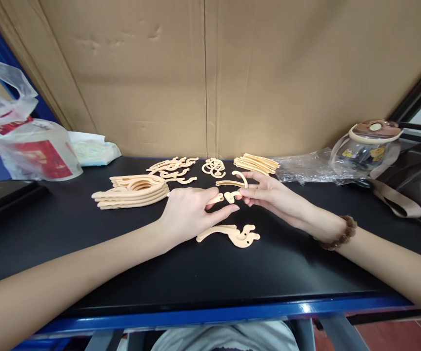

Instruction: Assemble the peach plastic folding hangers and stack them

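Observation:
My left hand [190,212] and my right hand [269,195] meet over the black table [86,253], both pinching small cream wooden cut-out pieces. The left fingers grip a short flat piece [215,199]. The right fingers hold a small piece [230,196] with a curved strip [237,179] just above it. The two pieces touch end to end. A joined curved piece [232,235] lies flat on the table just below the hands. A bead bracelet [342,234] is on my right wrist.
Behind the hands lie a stack of curved wooden pieces [133,191], hook-shaped pieces [175,170], rings [213,167] and a pile of strips [256,163]. A plastic bag [30,146] sits left, a lidded jar [369,146] and crumpled plastic right. Cardboard [210,73] backs the table.

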The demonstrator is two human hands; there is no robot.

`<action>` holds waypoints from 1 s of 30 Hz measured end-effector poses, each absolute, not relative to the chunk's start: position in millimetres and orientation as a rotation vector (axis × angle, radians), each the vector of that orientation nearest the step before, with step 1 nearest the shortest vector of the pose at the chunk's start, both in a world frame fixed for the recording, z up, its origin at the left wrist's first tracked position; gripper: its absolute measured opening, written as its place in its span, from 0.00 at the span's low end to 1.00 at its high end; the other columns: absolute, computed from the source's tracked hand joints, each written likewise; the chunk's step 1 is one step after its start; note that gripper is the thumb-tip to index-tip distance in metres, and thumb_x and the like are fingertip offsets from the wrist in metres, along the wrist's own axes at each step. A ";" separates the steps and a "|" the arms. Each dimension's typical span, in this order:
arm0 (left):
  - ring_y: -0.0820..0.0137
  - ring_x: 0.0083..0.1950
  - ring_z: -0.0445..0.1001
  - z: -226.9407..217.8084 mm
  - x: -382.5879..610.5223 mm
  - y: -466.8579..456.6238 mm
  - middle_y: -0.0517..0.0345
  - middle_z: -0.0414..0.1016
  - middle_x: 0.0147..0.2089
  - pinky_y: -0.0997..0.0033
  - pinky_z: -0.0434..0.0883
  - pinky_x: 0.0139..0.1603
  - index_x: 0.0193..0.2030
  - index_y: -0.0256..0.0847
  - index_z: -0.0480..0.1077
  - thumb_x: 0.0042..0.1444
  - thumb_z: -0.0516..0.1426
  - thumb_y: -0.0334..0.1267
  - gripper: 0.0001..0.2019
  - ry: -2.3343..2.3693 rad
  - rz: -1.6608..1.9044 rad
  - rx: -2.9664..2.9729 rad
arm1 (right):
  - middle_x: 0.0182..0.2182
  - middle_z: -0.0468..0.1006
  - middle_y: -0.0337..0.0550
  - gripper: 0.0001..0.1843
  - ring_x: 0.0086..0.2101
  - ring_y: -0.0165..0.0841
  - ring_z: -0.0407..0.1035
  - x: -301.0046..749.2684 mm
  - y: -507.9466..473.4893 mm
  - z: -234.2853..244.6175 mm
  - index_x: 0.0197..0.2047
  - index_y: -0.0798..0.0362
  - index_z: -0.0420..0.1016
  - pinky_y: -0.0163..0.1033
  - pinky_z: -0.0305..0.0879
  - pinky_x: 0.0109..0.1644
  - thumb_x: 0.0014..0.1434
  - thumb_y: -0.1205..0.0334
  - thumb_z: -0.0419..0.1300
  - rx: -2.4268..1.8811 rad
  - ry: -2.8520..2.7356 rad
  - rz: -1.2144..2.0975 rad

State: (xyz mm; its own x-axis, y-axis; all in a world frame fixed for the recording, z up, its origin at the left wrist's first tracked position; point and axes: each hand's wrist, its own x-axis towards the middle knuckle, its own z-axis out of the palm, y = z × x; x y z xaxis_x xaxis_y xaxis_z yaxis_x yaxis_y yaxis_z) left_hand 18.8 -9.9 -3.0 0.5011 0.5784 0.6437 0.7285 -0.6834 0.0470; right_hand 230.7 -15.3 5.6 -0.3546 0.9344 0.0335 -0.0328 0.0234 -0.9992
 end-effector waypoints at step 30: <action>0.80 0.15 0.53 -3.6 21.8 -11.1 0.68 0.52 0.13 0.77 0.49 0.18 0.16 0.40 0.52 0.52 0.56 0.50 0.23 -0.924 -1.057 -2.587 | 0.31 0.76 0.37 0.27 0.32 0.27 0.65 226.6 -16.5 0.7 0.56 0.51 0.64 0.36 0.59 0.40 0.54 0.59 0.65 -0.955 -1.616 1.543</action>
State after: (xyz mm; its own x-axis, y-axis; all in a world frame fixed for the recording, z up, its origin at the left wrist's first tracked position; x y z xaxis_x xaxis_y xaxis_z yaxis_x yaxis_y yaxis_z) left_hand 21.8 -11.1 -3.6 0.5494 0.4754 0.6871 0.6170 -0.7854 0.0501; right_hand 226.6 -16.5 0.7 -0.4859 0.8740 -0.0039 0.0447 0.0204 -0.9988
